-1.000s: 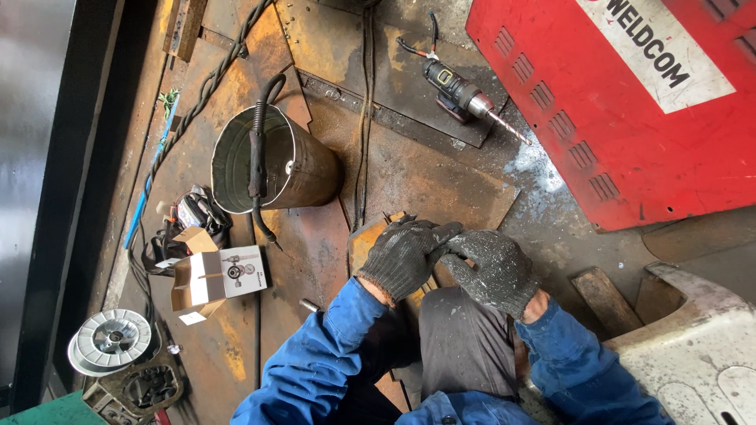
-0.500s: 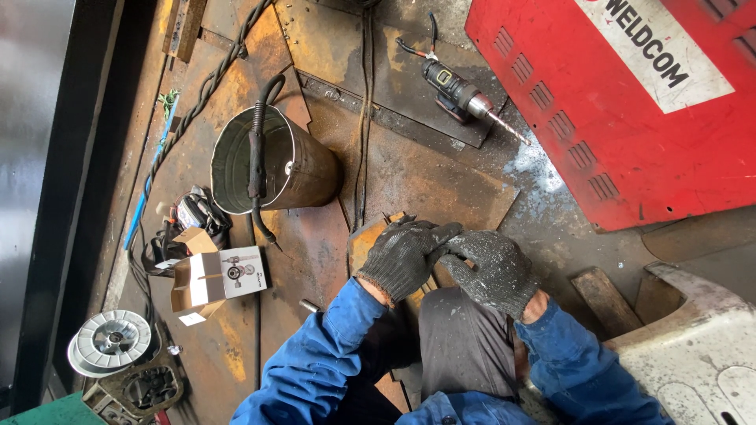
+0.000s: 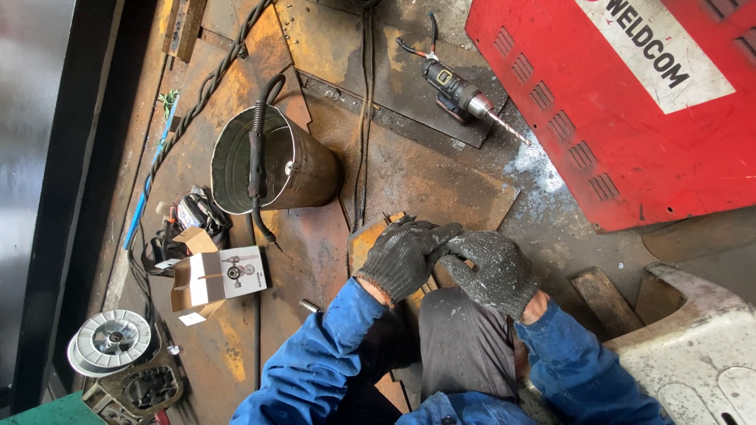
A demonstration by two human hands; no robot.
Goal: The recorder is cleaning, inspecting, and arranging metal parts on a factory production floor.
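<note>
Both my hands wear dark grey knit gloves and blue sleeves. My left hand (image 3: 402, 256) rests over a small rusty orange piece (image 3: 364, 240) on the floor plates, fingers curled toward my right hand. My right hand (image 3: 496, 270) meets it fingertip to fingertip just above my knee in dark trousers (image 3: 457, 346). The fingers of both hands pinch together at the same spot; whatever lies between them is hidden by the gloves.
A metal bucket (image 3: 303, 169) lies on its side with a black hose across its mouth. A drill (image 3: 461, 93) rests near a red machine cover (image 3: 630, 102). An open cardboard box (image 3: 216, 277), a wire spool (image 3: 110, 340) and cables sit at the left. Wood blocks (image 3: 602, 299) lie right.
</note>
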